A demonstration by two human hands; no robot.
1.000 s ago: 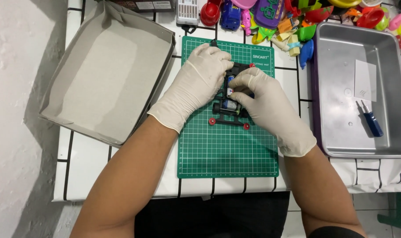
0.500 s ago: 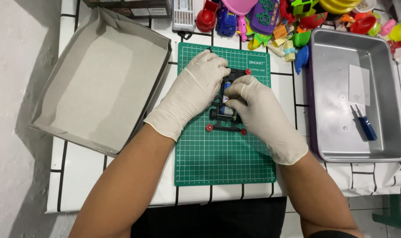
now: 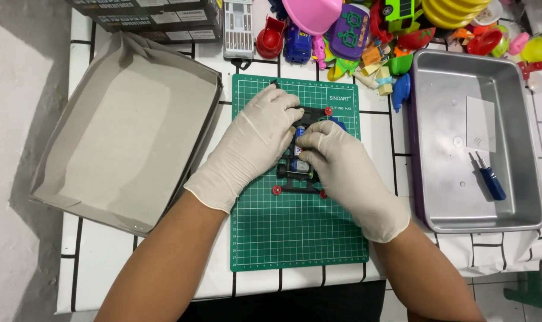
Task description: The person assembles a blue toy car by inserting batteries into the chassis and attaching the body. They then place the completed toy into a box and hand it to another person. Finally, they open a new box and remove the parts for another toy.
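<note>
I'm seeing both white-gloved hands closing on a small black toy car chassis w/ red rollers (image 3: 299,173), sitting on the green gridded cutting mat (image 3: 301,238). Left hand (image 3: 256,143) is gripping its left side; right hand (image 3: 342,167) is pinching the middle w/ fingertips. Grey cardboard tray (image 3: 128,143) is lying left of the left hand, silver metal pan (image 3: 515,209) w/ blue screwdriver (image 3: 490,177) right of the right hand.

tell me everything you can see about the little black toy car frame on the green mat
The toy car frame is black plastic, by the look of it, with small red rollers at its corners and a battery seated lengthwise in its middle. It lies flat on the upper half of the green cutting mat. Both gloved hands cover much of it: the left hand grips its left side, and the right hand presses fingertips on the battery area. Its wheels and far end are mostly hidden.
</note>
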